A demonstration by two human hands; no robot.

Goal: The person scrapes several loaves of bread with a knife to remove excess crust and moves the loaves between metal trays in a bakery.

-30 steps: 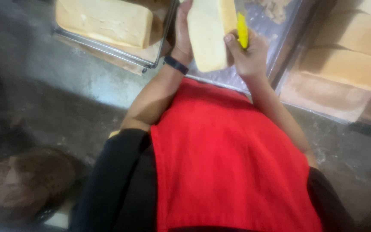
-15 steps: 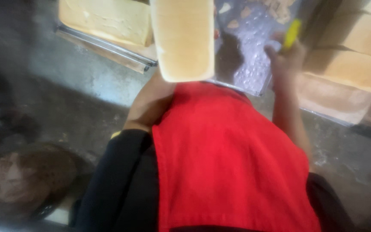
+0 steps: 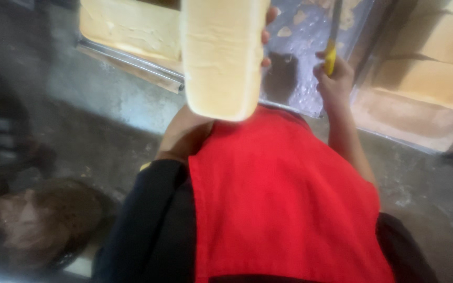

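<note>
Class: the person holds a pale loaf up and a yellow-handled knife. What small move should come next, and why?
Probably lower the pale rectangular loaf onto the metal tray: the left hand holds it raised, away from the yellow-handled knife in the right hand.

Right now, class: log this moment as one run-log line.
left hand: holds pale loaf upright | right hand: grips yellow-handled knife | below: metal tray, crumbs | red apron

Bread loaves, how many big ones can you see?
4: one loaf raised in the left hand, one in the tray at upper left, two stacked loaves at right. More may be hidden outside the view.
</note>
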